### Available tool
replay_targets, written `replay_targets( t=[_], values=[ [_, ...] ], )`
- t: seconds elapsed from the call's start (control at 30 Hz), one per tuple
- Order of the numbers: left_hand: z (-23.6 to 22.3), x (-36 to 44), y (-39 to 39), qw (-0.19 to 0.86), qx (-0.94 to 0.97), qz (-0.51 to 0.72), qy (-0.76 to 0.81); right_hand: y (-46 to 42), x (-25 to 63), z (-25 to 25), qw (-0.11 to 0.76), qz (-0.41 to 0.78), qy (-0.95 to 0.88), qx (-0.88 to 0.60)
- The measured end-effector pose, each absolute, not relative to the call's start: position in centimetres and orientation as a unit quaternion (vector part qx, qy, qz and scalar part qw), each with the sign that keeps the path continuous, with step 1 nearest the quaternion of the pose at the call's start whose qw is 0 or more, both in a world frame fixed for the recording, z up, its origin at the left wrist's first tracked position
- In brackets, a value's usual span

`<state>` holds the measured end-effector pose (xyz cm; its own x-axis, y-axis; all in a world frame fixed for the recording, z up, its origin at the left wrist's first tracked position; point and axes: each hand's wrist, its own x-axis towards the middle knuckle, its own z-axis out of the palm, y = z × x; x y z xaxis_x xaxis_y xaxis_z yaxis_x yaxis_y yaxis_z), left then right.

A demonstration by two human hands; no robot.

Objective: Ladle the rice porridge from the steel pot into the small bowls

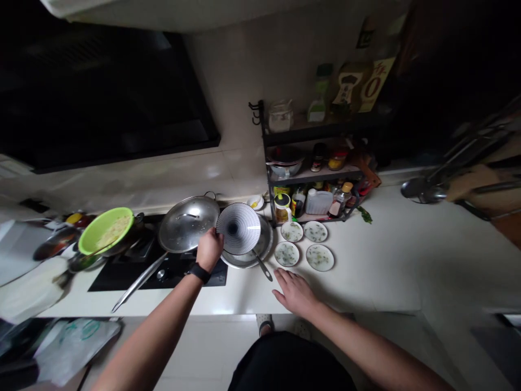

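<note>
My left hand (209, 251), with a dark band at its wrist, is closed on the rim of a striped bowl (246, 220). The bowl is over a round metal basin (266, 247), hiding much of it. A utensil's dark handle (264, 266) sticks out past the basin's near edge; its head is hidden. My right hand (293, 292) is open, fingers stretched forward, near the handle's end and in front of several small dishes (287, 254). Those dishes hold bits of chopped greens; whether liquid is in them I cannot tell.
A lidded wok (189, 222) sits on the black stove (175, 274), its long handle reaching toward the counter's front edge. A green colander (106, 231) holds pale food at left. Behind the dishes stands a rack (315, 176) of bottles and jars. Metal utensils (423, 190) are at right.
</note>
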<state>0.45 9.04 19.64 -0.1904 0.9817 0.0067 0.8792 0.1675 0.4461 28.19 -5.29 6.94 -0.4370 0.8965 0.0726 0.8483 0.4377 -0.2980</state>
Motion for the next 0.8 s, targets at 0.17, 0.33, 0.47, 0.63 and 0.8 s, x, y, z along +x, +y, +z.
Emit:
replay_targets(
  t=[0.17, 0.33, 0.47, 0.63, 0.8],
  values=[
    [17.6, 9.2, 7.5, 0.440, 0.524, 0.277, 0.675, -11.4, 33.3, 6.8, 0.143, 0.243, -0.752, -0.597],
    [13.1, 25.1, 5.0, 0.624, 0.383, 0.288, 0.618, -16.7, 38.2, 5.8, 0.157, 0.404, -0.601, -0.672],
    [9.6, 35.7, 2.7, 0.654, 0.343, 0.259, 0.622, -20.5, 41.6, 5.2, 0.178, 0.443, -0.517, -0.711],
    [5.8, 42.8, 0.6, 0.648, 0.340, 0.238, 0.638, -24.1, 44.7, 4.8, 0.161, 0.435, -0.484, -0.742],
    [2.9, 45.9, -0.7, 0.633, 0.331, 0.231, 0.661, -25.9, 46.9, 4.6, 0.168, 0.423, -0.482, -0.748]
  ],
)
